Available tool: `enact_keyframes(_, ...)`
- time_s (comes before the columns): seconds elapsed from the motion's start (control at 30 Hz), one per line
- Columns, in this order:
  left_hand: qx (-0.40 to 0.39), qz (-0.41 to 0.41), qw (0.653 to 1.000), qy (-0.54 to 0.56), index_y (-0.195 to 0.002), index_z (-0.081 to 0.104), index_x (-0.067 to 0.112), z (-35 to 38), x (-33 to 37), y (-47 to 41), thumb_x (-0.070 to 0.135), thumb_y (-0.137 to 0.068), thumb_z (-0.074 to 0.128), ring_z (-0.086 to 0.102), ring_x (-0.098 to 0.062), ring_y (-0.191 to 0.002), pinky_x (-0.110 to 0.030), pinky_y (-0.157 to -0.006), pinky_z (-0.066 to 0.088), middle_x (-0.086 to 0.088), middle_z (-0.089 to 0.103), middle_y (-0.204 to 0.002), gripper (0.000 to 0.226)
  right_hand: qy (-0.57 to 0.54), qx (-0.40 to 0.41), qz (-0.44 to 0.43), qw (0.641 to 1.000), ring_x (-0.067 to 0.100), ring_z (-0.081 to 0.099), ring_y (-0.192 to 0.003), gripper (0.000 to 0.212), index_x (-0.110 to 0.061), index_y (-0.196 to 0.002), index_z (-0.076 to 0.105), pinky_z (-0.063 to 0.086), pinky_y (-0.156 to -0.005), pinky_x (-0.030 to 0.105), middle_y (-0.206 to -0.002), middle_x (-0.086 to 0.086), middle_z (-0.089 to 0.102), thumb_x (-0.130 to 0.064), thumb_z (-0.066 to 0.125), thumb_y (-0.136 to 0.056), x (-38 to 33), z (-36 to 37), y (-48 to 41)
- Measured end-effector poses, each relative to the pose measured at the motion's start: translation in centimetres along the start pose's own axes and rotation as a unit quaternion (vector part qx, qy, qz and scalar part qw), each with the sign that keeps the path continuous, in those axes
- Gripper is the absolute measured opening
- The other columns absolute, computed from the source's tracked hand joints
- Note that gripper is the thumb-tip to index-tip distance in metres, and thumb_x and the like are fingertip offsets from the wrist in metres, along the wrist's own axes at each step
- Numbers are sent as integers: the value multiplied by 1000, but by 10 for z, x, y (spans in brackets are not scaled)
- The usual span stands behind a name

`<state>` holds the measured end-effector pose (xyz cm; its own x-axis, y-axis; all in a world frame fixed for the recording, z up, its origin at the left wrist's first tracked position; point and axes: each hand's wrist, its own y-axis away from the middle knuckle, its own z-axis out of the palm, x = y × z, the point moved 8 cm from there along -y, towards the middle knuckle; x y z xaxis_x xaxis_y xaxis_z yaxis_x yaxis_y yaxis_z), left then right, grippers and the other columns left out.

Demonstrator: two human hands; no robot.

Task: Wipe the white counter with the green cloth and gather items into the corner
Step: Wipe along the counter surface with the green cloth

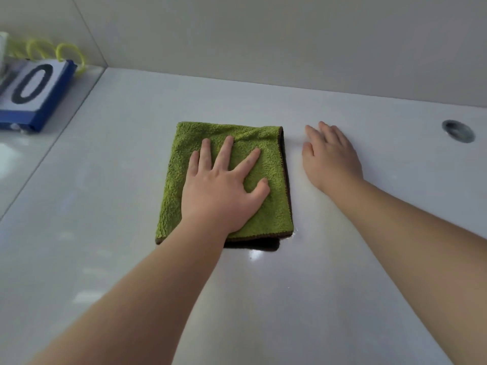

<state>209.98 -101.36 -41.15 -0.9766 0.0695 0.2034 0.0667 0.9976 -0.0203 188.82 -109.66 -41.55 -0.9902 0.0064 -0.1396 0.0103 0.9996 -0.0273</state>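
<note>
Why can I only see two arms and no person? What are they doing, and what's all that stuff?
There is no machine here. A person wears a camera on their head that looks down, so you only see their two arms reaching out in front. The left hand lies flat with its fingers spread, pressing on a folded green cloth on the white counter. The right hand rests flat on the counter beside the cloth and does not touch it. Neither hand grips anything. In the far left corner sits a blue board with a white card showing a big black 0, and yellow-green loops behind it. At the far right a small round metal ring is set into the counter.
</note>
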Motion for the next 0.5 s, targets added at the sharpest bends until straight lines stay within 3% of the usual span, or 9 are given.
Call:
enact_keyframes(0.17, 9, -2, 1000, 23, -150, 9, 62, -1, 10, 51, 80, -86, 12, -9, -29, -154, -47, -124, -5, 7, 3, -169, 67, 12, -27, -3, 1000, 24, 6, -149, 51, -30, -152, 21, 6, -121, 39, -163, 1, 10, -38, 18, -101, 3, 3, -1)
enact_keyframes(0.5, 21, -13, 999, 26, -150, 5, 61, 1, 27, 130, 80, -86, 11, -11, -29, -154, -47, -123, -7, 7, 0, -169, 68, 14, -1, -9, 1000, 25, 14, -147, 48, -26, -145, 32, 12, -119, 40, -161, 3, 19, -33, 17, -100, 1, -3, 0)
